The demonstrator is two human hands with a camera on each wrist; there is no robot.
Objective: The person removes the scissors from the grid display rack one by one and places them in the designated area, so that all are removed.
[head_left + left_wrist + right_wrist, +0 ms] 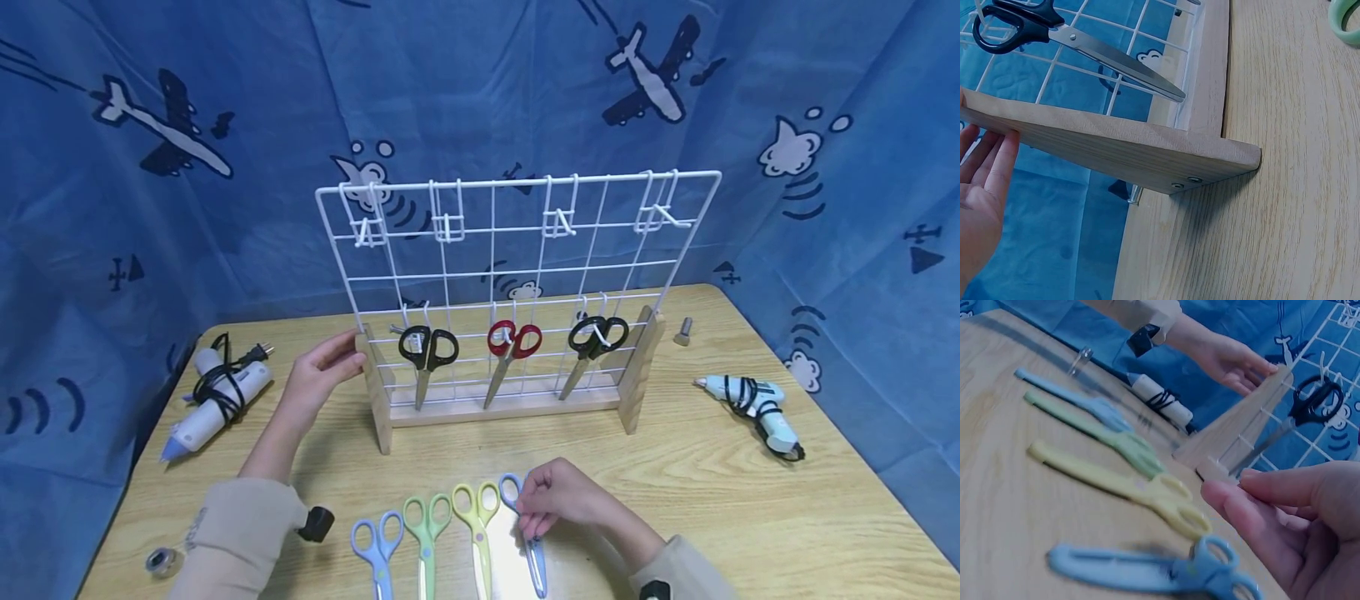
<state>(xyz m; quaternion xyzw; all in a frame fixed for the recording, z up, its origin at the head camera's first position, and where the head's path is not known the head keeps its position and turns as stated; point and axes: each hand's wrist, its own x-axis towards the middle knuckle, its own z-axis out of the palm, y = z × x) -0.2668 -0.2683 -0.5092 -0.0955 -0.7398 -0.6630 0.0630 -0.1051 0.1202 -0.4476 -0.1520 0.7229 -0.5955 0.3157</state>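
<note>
My left hand (318,371) grips the left wooden upright (380,400) of a white wire-grid rack, its fingers behind the wood in the left wrist view. On the rack's lower hooks hang black-handled scissors (423,387), red-handled scissors (497,382) and another black-handled pair (576,377). Over blue scissors (1116,569) on the table, my right hand (555,498) has bent fingers, thumb close to forefinger, with nothing between them. To their left lie yellow scissors (481,550), green scissors (427,546) and a second blue pair (380,558).
Upper hooks (558,223) on the rack bear nothing. A white glue gun (217,408) with a wrapped cord lies left, a mint glue gun (753,408) right. A bolt (683,332) is behind on the right; a small roll (161,562) sits front left. Blue curtain surrounds the table.
</note>
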